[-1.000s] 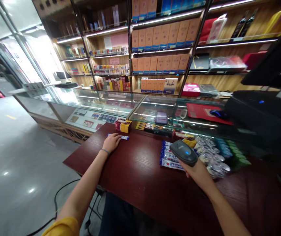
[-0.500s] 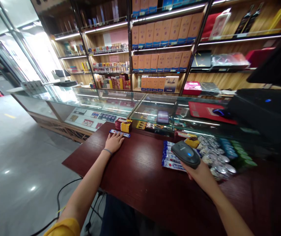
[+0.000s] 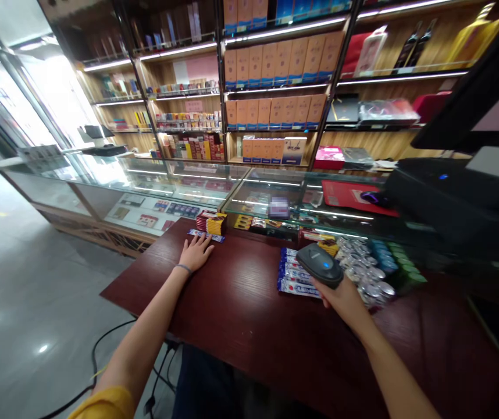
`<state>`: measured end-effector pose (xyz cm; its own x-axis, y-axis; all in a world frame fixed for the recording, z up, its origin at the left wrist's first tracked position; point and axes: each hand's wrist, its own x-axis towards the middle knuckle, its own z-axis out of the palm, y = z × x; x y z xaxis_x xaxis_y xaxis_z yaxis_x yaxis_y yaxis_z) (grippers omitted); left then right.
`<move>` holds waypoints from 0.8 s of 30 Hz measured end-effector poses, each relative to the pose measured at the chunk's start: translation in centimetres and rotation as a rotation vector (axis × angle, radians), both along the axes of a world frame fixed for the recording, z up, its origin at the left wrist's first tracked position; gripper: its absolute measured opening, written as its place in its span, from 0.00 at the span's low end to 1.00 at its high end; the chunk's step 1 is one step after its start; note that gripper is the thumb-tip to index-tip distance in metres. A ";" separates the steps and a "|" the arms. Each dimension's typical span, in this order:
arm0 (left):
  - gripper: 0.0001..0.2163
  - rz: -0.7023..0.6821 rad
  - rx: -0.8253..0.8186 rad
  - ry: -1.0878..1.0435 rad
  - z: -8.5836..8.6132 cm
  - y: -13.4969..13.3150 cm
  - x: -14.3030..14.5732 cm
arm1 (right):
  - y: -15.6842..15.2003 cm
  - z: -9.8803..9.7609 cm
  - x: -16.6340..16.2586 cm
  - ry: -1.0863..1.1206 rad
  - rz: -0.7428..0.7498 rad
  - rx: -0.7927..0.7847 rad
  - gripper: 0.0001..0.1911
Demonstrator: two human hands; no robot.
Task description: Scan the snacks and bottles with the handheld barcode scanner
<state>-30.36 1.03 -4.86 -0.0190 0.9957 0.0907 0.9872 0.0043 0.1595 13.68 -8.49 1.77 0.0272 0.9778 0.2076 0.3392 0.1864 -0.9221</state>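
My left hand (image 3: 196,254) lies palm down on the dark red-brown counter with its fingers spread. Its fingertips touch the near edge of a blue and white snack packet (image 3: 217,237). Just behind that packet stands a stack of small yellow and dark red packs (image 3: 211,222). In my right hand (image 3: 341,299) is a black barcode scanner (image 3: 318,263) with a lit blue light, its head tilted to the left. The scanner hovers over a row of several blue and white snack packets (image 3: 293,279) and hides part of them.
Silver-topped cans (image 3: 360,265), with blue and green ones beside them, stand to the right. A glass display case (image 3: 258,195) runs behind the counter (image 3: 241,302). A black monitor (image 3: 463,87) rises at right, near a mouse (image 3: 371,198) on a red mat. Cables hang at lower left.
The view has turned slightly right, so most things sit further left. My left hand stays by the single packet with fingers spread. The scanner remains in my right hand above the row of packets.
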 end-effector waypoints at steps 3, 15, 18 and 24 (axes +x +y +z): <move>0.26 -0.018 0.094 0.019 0.2 -0.2 0.3 | 0.3 0.2 0.8 0.028 0.023 0.013 0.18; 0.16 -0.661 0.276 -0.230 2.9 -3.6 18.2 | 0.7 1.3 3.7 0.102 -0.006 0.067 0.17; 0.16 -0.770 0.238 -0.270 3.0 -5.3 23.3 | 0.6 1.7 4.2 0.109 -0.030 0.051 0.17; 0.18 -0.833 0.193 -0.211 2.6 -6.2 28.4 | 0.3 2.7 4.3 0.118 -0.023 0.033 0.15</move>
